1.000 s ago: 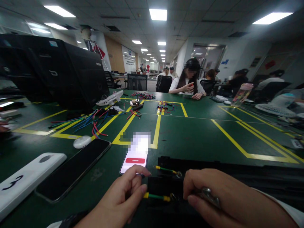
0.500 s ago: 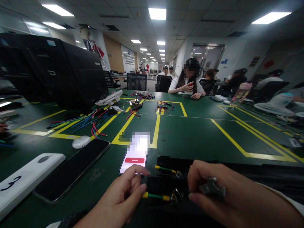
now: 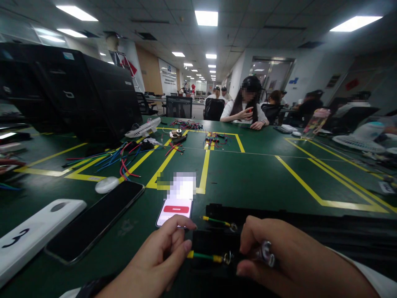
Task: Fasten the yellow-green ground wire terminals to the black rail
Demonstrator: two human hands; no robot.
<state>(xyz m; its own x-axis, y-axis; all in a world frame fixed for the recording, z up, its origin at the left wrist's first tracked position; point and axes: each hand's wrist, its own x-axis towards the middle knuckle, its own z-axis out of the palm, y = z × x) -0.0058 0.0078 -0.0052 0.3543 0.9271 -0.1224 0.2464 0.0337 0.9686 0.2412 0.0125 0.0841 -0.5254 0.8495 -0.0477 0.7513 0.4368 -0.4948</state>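
We see the right hand (image 3: 288, 258) at the lower right of the frame with its fingers closed round a small metal tool (image 3: 266, 251), whose shiny end now points toward the ring terminal (image 3: 228, 258) of the green-and-yellow wire (image 3: 203, 256); half a second ago the tool showed flat and forked above the knuckles, so the hand has rolled it and carried it a little left, up against the terminal; whether metal touches metal we cannot tell. The left hand (image 3: 158, 260), at the lower middle, has kept its place; thumb and forefinger are pinched together on the wire's left end, steadying it over the black block (image 3: 214, 242) on which the wire lies. We judge this a turning motion at the terminal's fastening, still under way, with the wire held in the same spot throughout.

Just above, a second green-and-yellow wire (image 3: 217, 222) lies on the block's far edge, untouched; to its left a lit phone (image 3: 175, 209) rests on the green counter (image 3: 248, 178); further left lie a dark phone (image 3: 96, 219), a white mouse (image 3: 107, 184) and a white case marked 3 (image 3: 34, 231); loose coloured wires (image 3: 120, 159) sprawl in the middle left; a seated person (image 3: 246, 109) works at the counter's far side.
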